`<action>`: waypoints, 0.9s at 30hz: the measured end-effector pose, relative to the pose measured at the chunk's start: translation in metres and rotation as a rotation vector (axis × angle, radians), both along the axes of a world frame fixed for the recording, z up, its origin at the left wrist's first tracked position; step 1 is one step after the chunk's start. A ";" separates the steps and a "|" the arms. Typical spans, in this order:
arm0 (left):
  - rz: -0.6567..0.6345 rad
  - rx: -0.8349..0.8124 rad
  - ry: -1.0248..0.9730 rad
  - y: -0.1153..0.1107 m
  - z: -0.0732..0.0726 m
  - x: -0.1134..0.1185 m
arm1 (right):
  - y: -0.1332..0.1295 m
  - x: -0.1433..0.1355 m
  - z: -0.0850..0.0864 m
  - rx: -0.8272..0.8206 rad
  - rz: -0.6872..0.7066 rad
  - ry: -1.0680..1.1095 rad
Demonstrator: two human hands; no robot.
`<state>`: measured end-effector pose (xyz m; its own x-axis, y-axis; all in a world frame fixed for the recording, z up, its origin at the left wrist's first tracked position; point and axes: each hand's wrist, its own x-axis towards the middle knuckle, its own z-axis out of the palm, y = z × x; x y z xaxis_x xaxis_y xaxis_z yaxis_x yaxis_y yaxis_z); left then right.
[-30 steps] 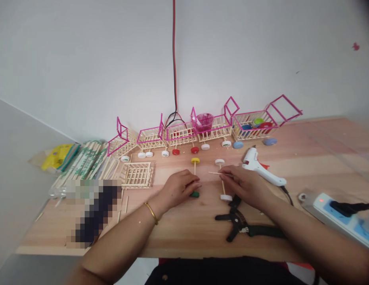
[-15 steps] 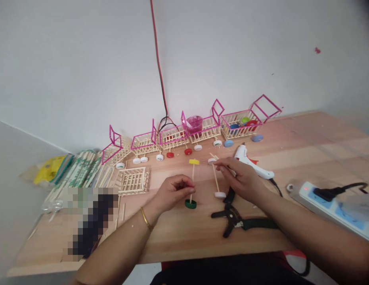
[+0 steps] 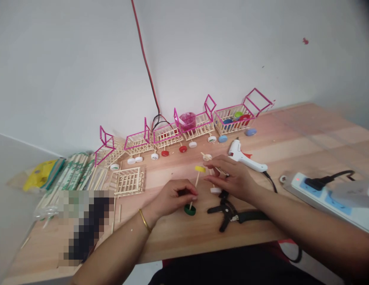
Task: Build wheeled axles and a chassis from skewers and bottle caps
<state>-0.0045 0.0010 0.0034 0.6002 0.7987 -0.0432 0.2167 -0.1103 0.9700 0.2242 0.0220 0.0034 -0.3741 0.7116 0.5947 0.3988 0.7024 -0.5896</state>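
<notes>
My left hand (image 3: 180, 196) pinches the thin stick of an axle that has a yellow cap (image 3: 200, 169) at its far end and a green cap (image 3: 189, 209) at its near end. The axle leans a little to the right. Just right of it, my right hand (image 3: 224, 174) has its fingers apart, near the yellow cap. Partly behind the right hand lies a second axle, with a white cap (image 3: 215, 190) at its near end and another white cap (image 3: 207, 157) at its far end.
Stick carts with pink handles (image 3: 169, 136) line the wall. A stick basket (image 3: 127, 182) lies at left, beside bagged sticks (image 3: 68, 174). A white glue gun (image 3: 248, 160), black pliers (image 3: 228, 215) and a power strip (image 3: 324, 198) are on the right.
The yellow-and-green axle has tilted, its yellow end now further right and nearer me. My right hand has opened and come closer to the yellow cap. The view has shifted slightly.
</notes>
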 end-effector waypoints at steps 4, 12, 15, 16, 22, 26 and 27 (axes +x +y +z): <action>-0.059 0.059 0.046 0.000 0.001 0.001 | -0.001 -0.002 0.001 0.017 0.014 0.009; -0.074 0.081 0.068 -0.001 0.001 0.003 | -0.001 0.000 -0.001 0.029 0.071 0.055; -0.079 0.066 0.069 -0.001 0.001 0.003 | -0.001 0.000 -0.001 0.033 0.064 0.036; -0.086 0.066 0.067 -0.001 0.001 0.003 | -0.001 0.000 -0.001 0.032 0.062 0.027; -0.085 0.052 0.061 -0.001 0.001 0.002 | 0.000 0.003 0.003 -0.032 0.035 -0.010; -0.062 0.043 0.058 -0.001 0.001 0.002 | 0.001 0.006 0.004 -0.055 -0.054 -0.015; -0.058 0.035 0.056 -0.001 0.001 0.002 | 0.001 0.007 0.004 -0.056 -0.075 -0.018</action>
<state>-0.0029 -0.0005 0.0047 0.6426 0.7646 -0.0503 0.2625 -0.1580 0.9519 0.2313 0.0228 0.0076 -0.3287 0.7704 0.5464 0.4605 0.6358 -0.6195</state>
